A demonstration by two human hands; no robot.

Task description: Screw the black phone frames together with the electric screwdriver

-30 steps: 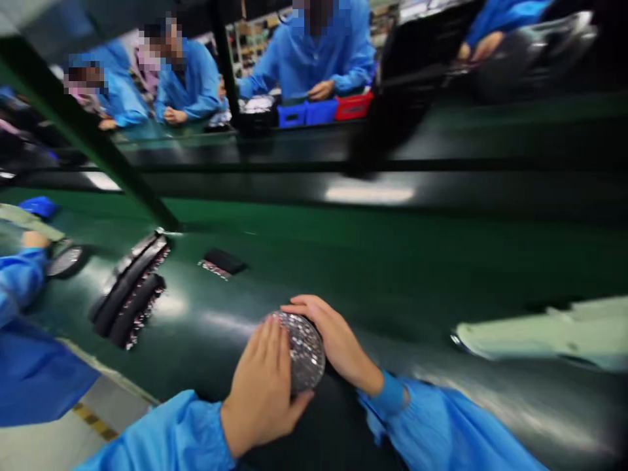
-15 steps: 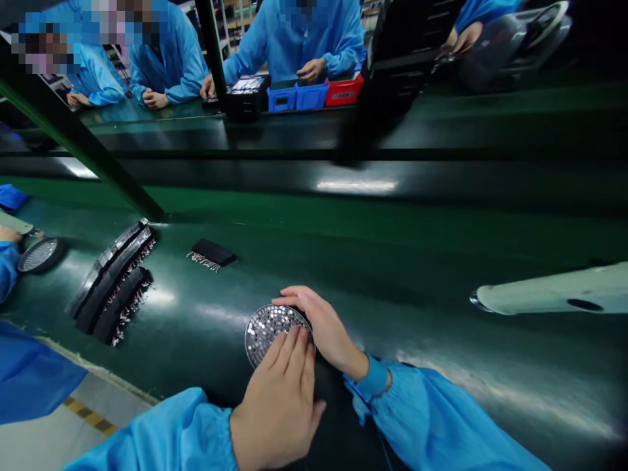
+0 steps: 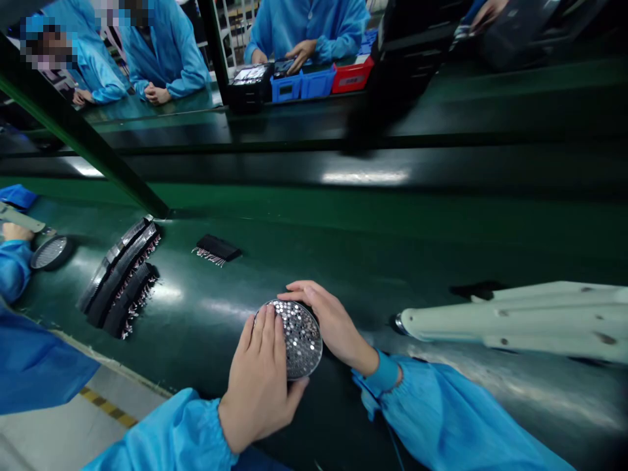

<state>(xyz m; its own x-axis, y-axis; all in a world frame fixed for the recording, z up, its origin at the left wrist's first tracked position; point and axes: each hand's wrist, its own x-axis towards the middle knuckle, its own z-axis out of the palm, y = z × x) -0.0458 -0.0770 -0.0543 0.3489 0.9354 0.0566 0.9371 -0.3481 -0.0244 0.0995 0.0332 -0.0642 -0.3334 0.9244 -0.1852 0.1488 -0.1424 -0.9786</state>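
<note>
A round shallow dish (image 3: 307,330) lies on the green worktop, covered with many small shiny metal discs. My left hand (image 3: 260,376) rests flat over the dish's left part, fingers stretched out side by side and the thumb along the near rim. Curved around the far right rim is my right hand (image 3: 333,320), which holds the dish by its edge. The left part of the dish is hidden under my left fingers. Both wrists are in blue sleeves.
Black strips with pinkish wire ends (image 3: 120,281) lie at the left; a shorter black strip (image 3: 216,248) lies beyond the dish. A pale tool arm (image 3: 490,324) reaches in from the right. A slanted green post (image 3: 118,173) meets the worktop. Co-workers and blue bins (image 3: 316,84) are across.
My left hand has slid left across the dish, baring the discs on its right side. My right hand stays at the rim. The pale tool arm reaches further left in view.
</note>
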